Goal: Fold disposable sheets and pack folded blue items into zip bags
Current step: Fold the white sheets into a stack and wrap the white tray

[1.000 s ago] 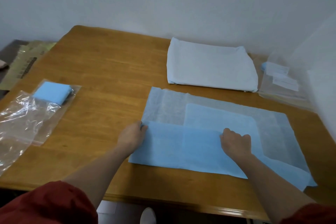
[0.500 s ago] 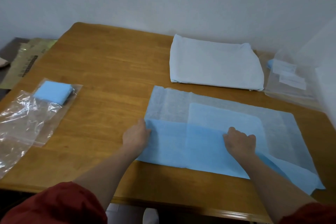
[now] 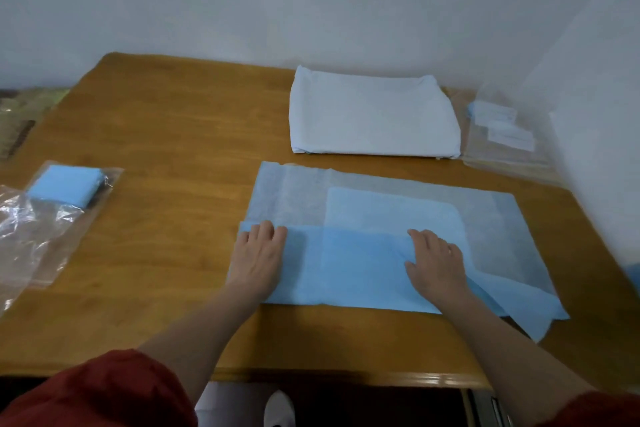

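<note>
- The blue sheet [image 3: 363,274] is spread on the counter [image 3: 173,135], its near edge folded over.
- The fold is pressed flat by the left hand [image 3: 258,256] and right hand [image 3: 434,262], fingers extended, nothing grasped.

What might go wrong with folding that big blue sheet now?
1. The blue sheet looks thin, and its near right corner sticks out crooked, so the fold may end up uneven.
2. The left hand and right hand press flat only near the front edge. The rest of the sheet lies free and might slide or wrinkle on the smooth table if they push.
</note>
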